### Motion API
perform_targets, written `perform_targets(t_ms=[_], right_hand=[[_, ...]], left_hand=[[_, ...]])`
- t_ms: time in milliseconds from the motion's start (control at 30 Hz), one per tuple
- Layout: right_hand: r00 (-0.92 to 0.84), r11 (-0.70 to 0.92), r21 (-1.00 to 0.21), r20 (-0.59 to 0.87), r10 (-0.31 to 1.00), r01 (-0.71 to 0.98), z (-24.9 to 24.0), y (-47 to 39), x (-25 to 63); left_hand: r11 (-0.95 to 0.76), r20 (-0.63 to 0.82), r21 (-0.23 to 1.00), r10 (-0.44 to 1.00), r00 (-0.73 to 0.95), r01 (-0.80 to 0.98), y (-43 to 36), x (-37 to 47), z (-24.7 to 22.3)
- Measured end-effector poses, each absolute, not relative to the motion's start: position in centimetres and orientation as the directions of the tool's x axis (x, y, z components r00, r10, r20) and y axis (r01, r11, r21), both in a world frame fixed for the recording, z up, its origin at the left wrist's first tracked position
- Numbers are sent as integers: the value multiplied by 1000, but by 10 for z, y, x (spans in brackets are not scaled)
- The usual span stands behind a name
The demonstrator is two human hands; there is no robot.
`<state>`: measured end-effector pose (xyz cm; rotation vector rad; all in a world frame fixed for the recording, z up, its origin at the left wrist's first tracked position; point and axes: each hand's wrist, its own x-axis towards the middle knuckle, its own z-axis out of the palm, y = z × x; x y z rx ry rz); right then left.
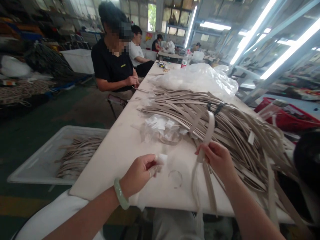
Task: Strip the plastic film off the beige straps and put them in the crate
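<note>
My left hand point(146, 170), with a pale green bangle on its wrist, pinches a small white piece point(162, 158) above the tabletop. My right hand point(215, 156) is closed on a beige strap point(209, 131), which loops above the fingers and hangs down over the table's front edge. Behind and to the right of that hand lies a large heap of beige straps point(240, 133), bound with a dark tie. Small clear plastic bags point(160, 125) rest left of the heap. Between my hands, a faint ring mark shows on the tabletop.
A white bin of straps point(60, 133) stands left of the table point(100, 170). Large plastic sheeting point(200, 78) and a bottle point(184, 60) lie further back. A person in black point(113, 66) sits at the left edge, others beyond. A red bag point(287, 113) is at right.
</note>
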<state>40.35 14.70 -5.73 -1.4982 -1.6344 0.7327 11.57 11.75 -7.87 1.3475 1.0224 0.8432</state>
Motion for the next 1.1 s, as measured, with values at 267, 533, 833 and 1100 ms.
perform_targets(t_ms=[267,533,833,1100], right_hand=[[-95,-156,-926,-131,987,-344,-66,105,341],[-137,-94,-945,-52,989,-315,-79,155,325],[-262,-224,-906,-132,956,-360,-114,160,322],[-343,-24,-961,75,936,-275,-114,152,331]], left_hand=[[286,-284,956,835,472,69,116,115,-72],[403,-366,915,809,460,19,109,116,-86],[326,-344,939,861,375,112,116,112,-97],[359,-372,927,838,399,111,112,110,-89]])
